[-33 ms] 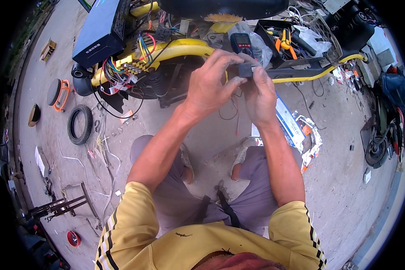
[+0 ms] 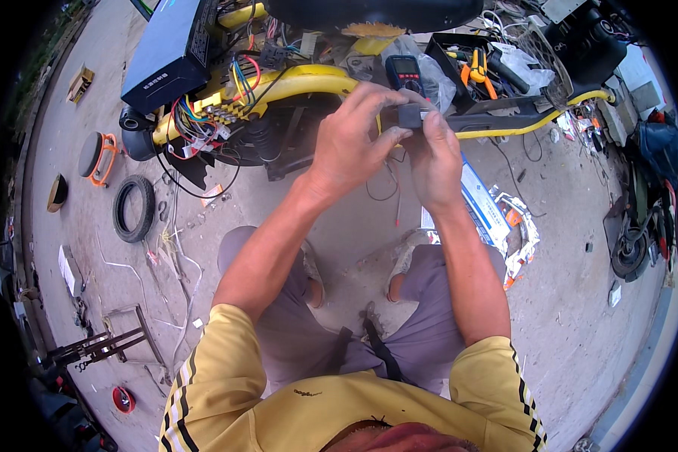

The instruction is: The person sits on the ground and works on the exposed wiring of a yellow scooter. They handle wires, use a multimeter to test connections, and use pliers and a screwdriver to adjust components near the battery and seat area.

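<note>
A small dark block (image 2: 410, 116) is gripped between the left hand (image 2: 356, 142) and the right hand (image 2: 438, 156), brought together beside the yellow frame (image 2: 305, 77), apparently for steadiness and visibility; the multimeter (image 2: 405, 70) is placed just beyond, seemingly within reach.

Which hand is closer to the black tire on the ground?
Left. The left hand is up and to the right of the black tire in the picture; the right hand is even farther right.
</note>
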Action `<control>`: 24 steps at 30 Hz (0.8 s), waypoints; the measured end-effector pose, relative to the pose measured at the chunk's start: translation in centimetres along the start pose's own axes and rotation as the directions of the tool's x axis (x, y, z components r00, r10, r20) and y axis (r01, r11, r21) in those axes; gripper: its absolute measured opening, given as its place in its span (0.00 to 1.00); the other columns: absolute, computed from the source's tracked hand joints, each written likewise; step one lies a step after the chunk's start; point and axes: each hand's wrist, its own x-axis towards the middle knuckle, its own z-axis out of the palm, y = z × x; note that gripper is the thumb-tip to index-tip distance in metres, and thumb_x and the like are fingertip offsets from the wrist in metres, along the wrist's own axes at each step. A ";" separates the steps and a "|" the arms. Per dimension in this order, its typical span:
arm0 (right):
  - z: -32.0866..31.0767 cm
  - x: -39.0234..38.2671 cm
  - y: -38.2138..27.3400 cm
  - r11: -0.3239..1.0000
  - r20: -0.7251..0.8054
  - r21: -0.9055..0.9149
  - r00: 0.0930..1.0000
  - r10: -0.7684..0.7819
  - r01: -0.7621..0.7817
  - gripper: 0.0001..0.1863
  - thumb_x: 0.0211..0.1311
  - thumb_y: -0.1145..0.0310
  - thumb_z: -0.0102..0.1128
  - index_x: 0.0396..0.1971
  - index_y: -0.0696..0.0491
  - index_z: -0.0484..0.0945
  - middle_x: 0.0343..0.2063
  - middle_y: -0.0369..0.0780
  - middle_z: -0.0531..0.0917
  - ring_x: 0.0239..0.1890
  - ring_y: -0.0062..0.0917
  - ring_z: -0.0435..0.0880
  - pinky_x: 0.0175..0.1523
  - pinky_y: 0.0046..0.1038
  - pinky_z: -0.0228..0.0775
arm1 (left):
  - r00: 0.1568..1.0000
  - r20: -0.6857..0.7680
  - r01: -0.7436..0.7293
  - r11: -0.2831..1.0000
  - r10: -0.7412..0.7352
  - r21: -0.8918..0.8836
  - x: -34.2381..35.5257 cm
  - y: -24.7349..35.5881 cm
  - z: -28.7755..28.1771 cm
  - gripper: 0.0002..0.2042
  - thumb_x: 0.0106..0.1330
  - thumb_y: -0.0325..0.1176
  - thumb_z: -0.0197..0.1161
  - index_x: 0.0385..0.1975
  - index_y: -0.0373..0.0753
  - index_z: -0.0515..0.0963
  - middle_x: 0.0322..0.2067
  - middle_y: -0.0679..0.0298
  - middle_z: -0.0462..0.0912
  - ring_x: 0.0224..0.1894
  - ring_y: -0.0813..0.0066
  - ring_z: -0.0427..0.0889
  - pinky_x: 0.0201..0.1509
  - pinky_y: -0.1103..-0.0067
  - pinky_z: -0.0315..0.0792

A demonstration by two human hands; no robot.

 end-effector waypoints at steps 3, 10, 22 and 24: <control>-0.2 0.1 0.1 0.992 0.024 -0.117 0.999 -0.038 0.041 0.30 0.79 0.50 0.46 0.66 0.59 0.69 0.54 0.40 0.79 0.56 0.25 0.78 0.62 0.34 0.68 | 1.000 0.008 0.029 0.999 -0.029 -0.036 0.1 0.1 -0.2 0.22 0.55 0.15 0.68 0.51 0.35 0.79 0.46 0.60 0.80 0.25 0.81 0.74 0.29 0.82 0.71; -0.2 0.0 0.3 0.982 -0.047 -0.180 0.997 -0.064 0.054 0.26 0.74 0.64 0.58 0.66 0.62 0.69 0.56 0.42 0.80 0.55 0.24 0.80 0.61 0.30 0.71 | 0.998 -0.021 0.051 0.996 -0.052 -0.072 0.3 0.1 -0.2 0.22 0.59 0.14 0.65 0.54 0.35 0.78 0.49 0.63 0.79 0.25 0.84 0.72 0.28 0.84 0.69; -0.1 0.3 0.4 0.999 -0.123 0.041 0.992 -0.003 0.008 0.29 0.63 0.78 0.64 0.64 0.64 0.66 0.56 0.47 0.80 0.57 0.28 0.80 0.63 0.30 0.73 | 0.992 -0.008 0.126 0.984 -0.128 -0.125 0.2 0.0 -0.4 0.19 0.61 0.18 0.66 0.52 0.34 0.78 0.50 0.63 0.79 0.22 0.90 0.68 0.26 0.87 0.64; -0.1 0.3 0.4 0.999 -0.122 0.042 0.993 0.001 0.004 0.29 0.62 0.78 0.64 0.64 0.63 0.67 0.56 0.48 0.80 0.57 0.28 0.81 0.63 0.30 0.73 | 0.990 0.006 0.140 0.980 -0.141 -0.138 0.2 0.0 -0.4 0.19 0.61 0.18 0.66 0.52 0.34 0.78 0.51 0.63 0.79 0.22 0.90 0.68 0.26 0.87 0.64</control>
